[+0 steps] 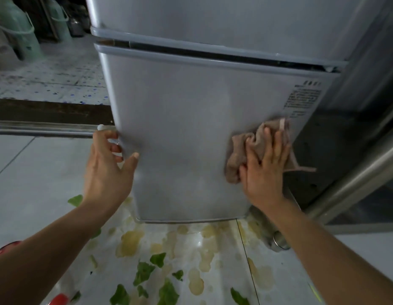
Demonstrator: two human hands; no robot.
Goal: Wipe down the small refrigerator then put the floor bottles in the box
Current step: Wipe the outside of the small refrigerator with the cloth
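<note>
While left hand [107, 170] grips refrigerator [180, 119], right hand [264, 172] flat

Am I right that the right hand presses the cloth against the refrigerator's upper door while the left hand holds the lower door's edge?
Not quite: the head view shows the right hand pressing the cloth against the lower door, not the upper; the left hand does hold that door's edge.

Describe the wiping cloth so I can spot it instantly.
Find the grey refrigerator. On its lower door, near the right edge below the printed label, the right hand presses the cloth. It is crumpled brownish-pink fabric, the only soft thing on that smooth door.
</note>
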